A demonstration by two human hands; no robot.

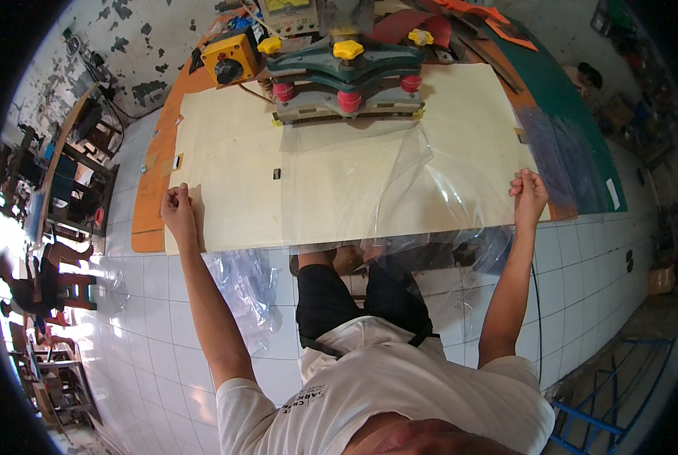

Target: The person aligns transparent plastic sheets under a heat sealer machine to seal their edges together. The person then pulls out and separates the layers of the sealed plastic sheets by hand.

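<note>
My left hand point(178, 208) is closed at the left edge of a wide cream sheet point(232, 152) on the worktable. Its fingers curl inward, and what they pinch is hidden. Across the sheet, my right hand point(529, 191) is closed at the right edge, thumb against fingers; I cannot make out what is in them. Clear plastic film point(407, 189) lies wrinkled over the middle and right of the cream sheet. It runs from under a press head and hangs over the front edge. The dark green press point(346, 64) has yellow star knobs and red round spacers.
A yellow control box point(229, 61) with a black knob stands left of the press. Bluish film point(563, 163) lies on the green mat at the right. More clear plastic point(244, 288) hangs below the table over white floor tiles. A blue metal rack point(612, 402) stands lower right.
</note>
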